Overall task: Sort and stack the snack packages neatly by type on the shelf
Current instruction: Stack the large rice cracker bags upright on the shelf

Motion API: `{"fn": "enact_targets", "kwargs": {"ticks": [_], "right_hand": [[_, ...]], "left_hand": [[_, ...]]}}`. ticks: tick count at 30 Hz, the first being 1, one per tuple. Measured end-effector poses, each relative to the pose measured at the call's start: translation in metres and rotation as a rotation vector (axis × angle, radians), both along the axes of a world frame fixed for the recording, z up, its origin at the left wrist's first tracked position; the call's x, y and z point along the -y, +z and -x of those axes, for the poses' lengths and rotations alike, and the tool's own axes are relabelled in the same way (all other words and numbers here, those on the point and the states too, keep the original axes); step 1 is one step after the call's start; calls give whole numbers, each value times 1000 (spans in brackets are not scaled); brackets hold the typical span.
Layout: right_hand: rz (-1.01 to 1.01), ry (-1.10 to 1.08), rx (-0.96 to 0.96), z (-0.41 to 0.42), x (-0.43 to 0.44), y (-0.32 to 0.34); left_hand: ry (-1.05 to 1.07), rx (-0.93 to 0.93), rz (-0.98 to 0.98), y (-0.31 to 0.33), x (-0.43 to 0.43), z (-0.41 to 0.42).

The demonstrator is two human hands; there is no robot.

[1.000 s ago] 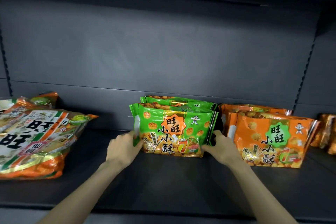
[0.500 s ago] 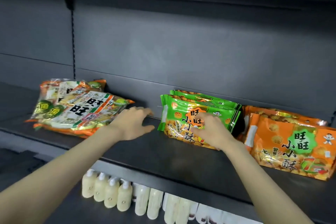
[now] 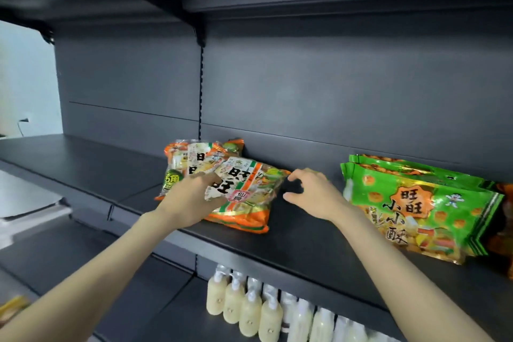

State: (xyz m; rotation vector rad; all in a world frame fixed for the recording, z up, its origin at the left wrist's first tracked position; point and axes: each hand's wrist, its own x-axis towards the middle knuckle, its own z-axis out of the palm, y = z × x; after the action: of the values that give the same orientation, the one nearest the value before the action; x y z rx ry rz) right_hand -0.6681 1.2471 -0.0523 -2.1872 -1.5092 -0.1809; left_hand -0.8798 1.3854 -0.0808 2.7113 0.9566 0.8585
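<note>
**Shelf check: hands at the cracker pile**

Orange cracker pile (image 3: 194, 158) lies flat on the shelf (image 3: 305, 244), left of centre, near the back panel. Left hand (image 3: 191, 200): grip closed over the left edge of the top cracker pack (image 3: 247, 189). Right hand (image 3: 313, 194): grip open and empty, fingers curved, just beside that pack's right corner. Green snack packs (image 3: 416, 203) stand to the right, apart. Pale bottles (image 3: 249, 311) stand in a row below.

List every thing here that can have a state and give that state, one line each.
Left hand, resting on the cracker packs; grip unclear.
Right hand, fingers bent, holding nothing.
Cracker packs, lying flat, piled unevenly.
Green packs, standing front to back, sealed.
Bottles, upright, in rows.
</note>
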Motion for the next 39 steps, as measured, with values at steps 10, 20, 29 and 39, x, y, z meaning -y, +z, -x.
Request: {"fn": "enact_targets", "kwargs": {"ticks": [10, 20, 29, 39], "right_hand": [[-60, -185, -266, 38, -95, -37], [-350, -303, -835, 29, -133, -64], [-721, -249, -602, 11, -110, -47], [-846, -249, -546, -13, -101, -57]], "left_hand": [[46, 139, 192, -28, -126, 40], [-78, 409, 672, -49, -197, 15], [16, 527, 906, -46, -230, -17], [-190, 719, 574, -45, -217, -27]]}}
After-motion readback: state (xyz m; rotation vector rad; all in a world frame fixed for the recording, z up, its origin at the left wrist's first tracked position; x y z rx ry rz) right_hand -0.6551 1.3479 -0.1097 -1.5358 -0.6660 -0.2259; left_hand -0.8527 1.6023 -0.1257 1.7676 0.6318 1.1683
